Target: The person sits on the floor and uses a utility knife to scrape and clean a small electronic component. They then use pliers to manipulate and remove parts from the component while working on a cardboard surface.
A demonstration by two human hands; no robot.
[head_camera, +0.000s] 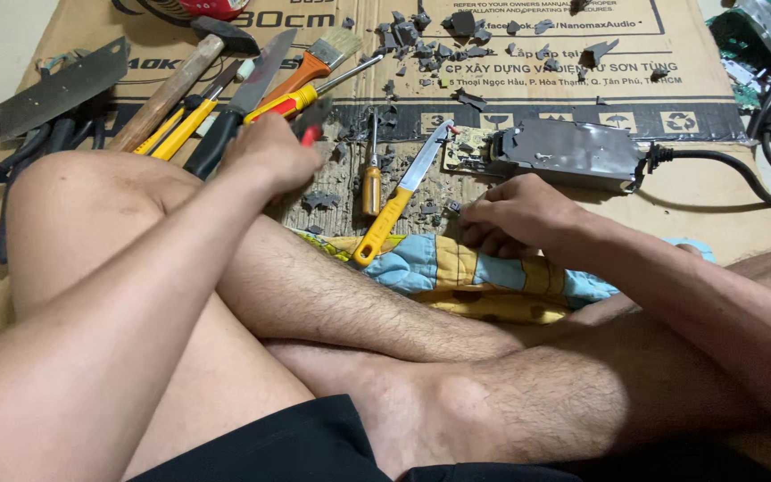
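While the left hand (269, 153) closes on a red-handled tool (311, 134), the right hand (515, 214) rests curled by the grey metal casing (573, 153).
Steady that casing on the cardboard (725, 192), which is strewn with grey shards (430, 40), before prying.

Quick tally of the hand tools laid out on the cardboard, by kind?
Hammer: 1
Paintbrush: 1
Yellow-handled knife: 1
Black-handled knife: 1
Small orange-handled screwdriver: 1
Yellow-and-red screwdriver: 1
Saw blade: 1
Total: 7, not counting partly hidden yellow-handled tools beside the hammer.

left hand (269, 156): fingers curled, blurred | right hand (515, 214): fingers bent down
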